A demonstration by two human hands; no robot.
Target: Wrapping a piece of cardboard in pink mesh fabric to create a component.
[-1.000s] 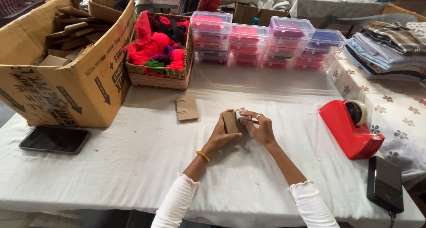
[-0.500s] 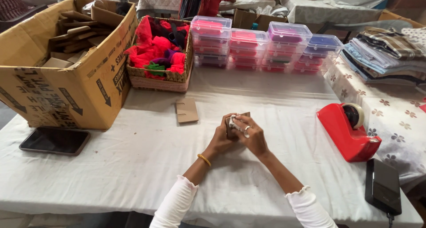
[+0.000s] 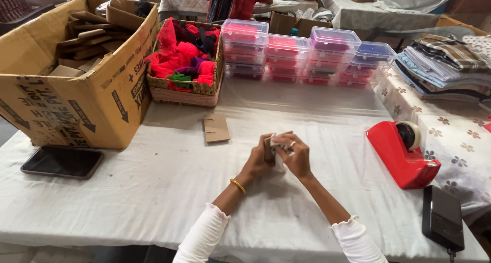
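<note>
Small cardboard card [image 3: 268, 148] is clamped between both hands [image 3: 279, 158]; the large cardboard box [image 3: 97, 102] holds similar brown cards.

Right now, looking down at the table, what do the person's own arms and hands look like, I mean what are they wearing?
Both forearms are bare below white sleeves pushed up towards the elbows; the right sleeve ends in a small frilled cuff, the left sleeve in a plainer edge. The left hand has a thin gold bangle on its wrist. The right hand wears a silver-coloured ring on one finger. No gloves or watch show.
</note>
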